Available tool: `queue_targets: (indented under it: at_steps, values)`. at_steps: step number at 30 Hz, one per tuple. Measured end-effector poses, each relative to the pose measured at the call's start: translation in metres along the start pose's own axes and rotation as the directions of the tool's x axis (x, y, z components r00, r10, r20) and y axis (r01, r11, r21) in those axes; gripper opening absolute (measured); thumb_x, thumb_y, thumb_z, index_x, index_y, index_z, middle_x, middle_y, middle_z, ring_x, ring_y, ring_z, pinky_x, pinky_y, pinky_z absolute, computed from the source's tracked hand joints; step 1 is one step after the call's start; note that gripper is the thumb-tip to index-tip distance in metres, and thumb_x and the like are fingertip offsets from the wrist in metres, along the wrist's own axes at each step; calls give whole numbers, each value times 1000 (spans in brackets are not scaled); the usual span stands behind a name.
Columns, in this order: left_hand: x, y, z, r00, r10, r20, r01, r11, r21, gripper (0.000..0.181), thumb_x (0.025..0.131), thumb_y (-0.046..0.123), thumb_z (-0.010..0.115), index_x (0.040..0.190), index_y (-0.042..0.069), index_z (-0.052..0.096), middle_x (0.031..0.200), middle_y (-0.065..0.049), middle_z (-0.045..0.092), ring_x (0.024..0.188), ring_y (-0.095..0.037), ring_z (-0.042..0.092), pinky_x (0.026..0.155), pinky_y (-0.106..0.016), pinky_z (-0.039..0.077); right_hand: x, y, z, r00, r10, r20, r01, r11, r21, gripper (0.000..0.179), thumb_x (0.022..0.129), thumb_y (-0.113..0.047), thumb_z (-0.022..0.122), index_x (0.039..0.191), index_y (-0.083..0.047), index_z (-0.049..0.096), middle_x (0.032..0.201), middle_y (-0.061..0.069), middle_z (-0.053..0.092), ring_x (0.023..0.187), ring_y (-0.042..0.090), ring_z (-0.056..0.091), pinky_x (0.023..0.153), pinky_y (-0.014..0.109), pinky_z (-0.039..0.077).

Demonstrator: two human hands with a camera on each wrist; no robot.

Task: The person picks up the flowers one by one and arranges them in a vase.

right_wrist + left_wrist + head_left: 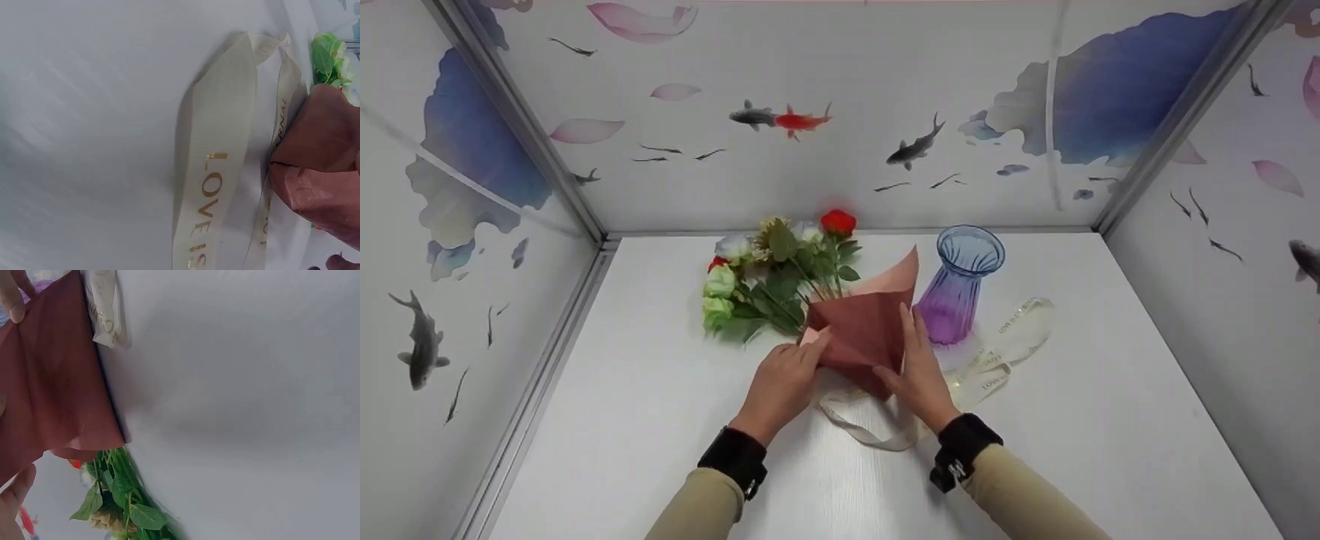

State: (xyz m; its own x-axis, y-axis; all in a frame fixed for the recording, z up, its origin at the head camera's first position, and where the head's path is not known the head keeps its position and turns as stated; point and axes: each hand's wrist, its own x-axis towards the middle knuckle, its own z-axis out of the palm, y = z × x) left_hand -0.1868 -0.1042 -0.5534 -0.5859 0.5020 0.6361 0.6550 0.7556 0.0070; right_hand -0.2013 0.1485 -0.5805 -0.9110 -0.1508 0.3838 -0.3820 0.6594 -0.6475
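Note:
A folded sheet of dusky red wrapping paper [859, 330] stands raised between both hands. My left hand [784, 379] pinches its left edge, where a paler pink corner shows by the thumb. At the right edge, my right hand [921, 371] holds the paper, its fingers long along the side and the thumb lower on the front. Just behind the paper lies a bunch of flowers [780, 270] with red, green and whitish blooms, its stems running toward the paper. In the left wrist view the green leaves [121, 489] show beyond the paper's edge.
A blue-to-purple glass vase [960, 285] stands right of the paper, close to my right fingers. A cream ribbon [997, 360] with gold lettering lies looped on the white table [1080, 420], passing below the paper. Printed panels [847, 165] enclose the back and sides.

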Motion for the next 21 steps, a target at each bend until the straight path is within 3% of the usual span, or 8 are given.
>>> queue_targets:
  at_steps: [4, 10, 15, 21]
  values:
    - [-4, 1, -7, 999, 30, 10, -30, 1000, 8, 51, 85, 4, 77, 133, 7, 59, 89, -5, 73, 77, -20, 69, 66, -35, 55, 7, -4, -7, 997, -73, -8, 71, 986, -150, 110, 78, -21, 91, 163, -18, 20, 168, 23, 13, 150, 51, 23, 116, 68, 26]
    - [-11, 1, -14, 996, 75, 43, -74, 997, -20, 48, 84, -1, 75, 129, 8, 61, 72, -4, 65, 63, -21, 62, 64, -33, 52, 19, -9, -19, 978, -208, 15, 201, 924, -325, 103, 79, -26, 90, 162, -22, 28, 168, 21, 14, 150, 55, 14, 113, 77, 20]
    - [-18, 0, -21, 992, 77, 103, -74, 997, -34, 37, 84, 0, 75, 117, 9, 61, 68, -3, 61, 61, -20, 60, 65, -32, 50, 21, -13, -23, 949, -309, 62, 307, 866, -396, 89, 85, -25, 82, 160, -18, 35, 165, 20, 27, 149, 56, 17, 111, 77, 21]
    - [-26, 1, -27, 980, 75, 185, -62, 995, -77, 42, 83, -1, 74, 120, 9, 57, 59, 0, 54, 55, -17, 56, 64, -32, 48, 21, -16, -20, 930, -349, 118, 366, 839, -402, 81, 89, -25, 78, 158, -12, 37, 163, 20, 33, 147, 58, 23, 114, 73, 20]
